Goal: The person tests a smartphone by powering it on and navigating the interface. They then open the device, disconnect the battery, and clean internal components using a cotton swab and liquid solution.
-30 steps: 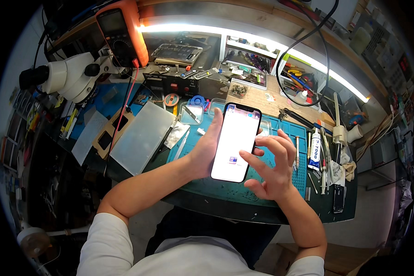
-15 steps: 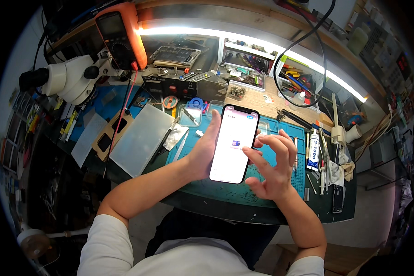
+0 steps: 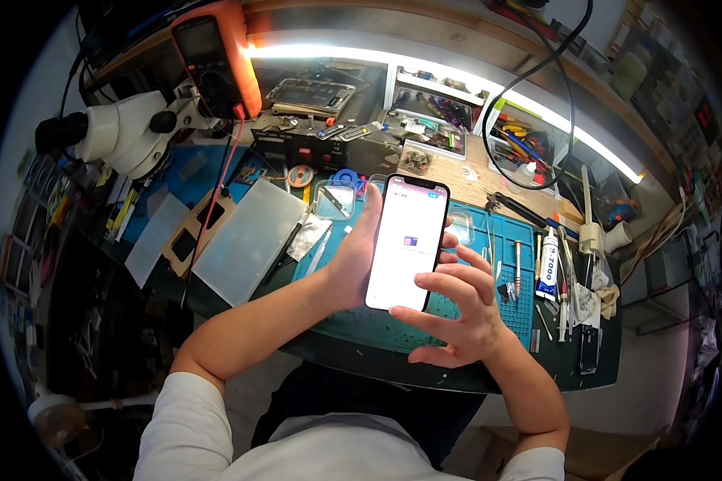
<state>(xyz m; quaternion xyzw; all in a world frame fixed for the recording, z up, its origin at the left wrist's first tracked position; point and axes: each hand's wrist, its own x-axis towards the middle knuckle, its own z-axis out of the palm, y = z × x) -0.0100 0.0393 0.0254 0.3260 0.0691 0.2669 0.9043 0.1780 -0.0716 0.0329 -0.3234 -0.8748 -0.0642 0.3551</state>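
Left of the mat (image 3: 361,329), a microscope (image 3: 128,132) is positioned, untouched. Above the mat, the phone (image 3: 407,260) is gripped in the left hand (image 3: 357,260); its screen (image 3: 397,276) has been lit and a small picture is displayed. The right hand (image 3: 465,309), also above the mat, is loosely spread, with nothing seen held; whether the screen is touched, or its entry finished, cannot be told. Right of the mat, a tube (image 3: 548,264) is laid, unused.

The phone (image 3: 403,268) looks glassy and glossy, the mat (image 3: 365,330) matt and rubbery, the larger left sheet (image 3: 245,240) frosted plastic, the far board (image 3: 449,170) smooth wood.
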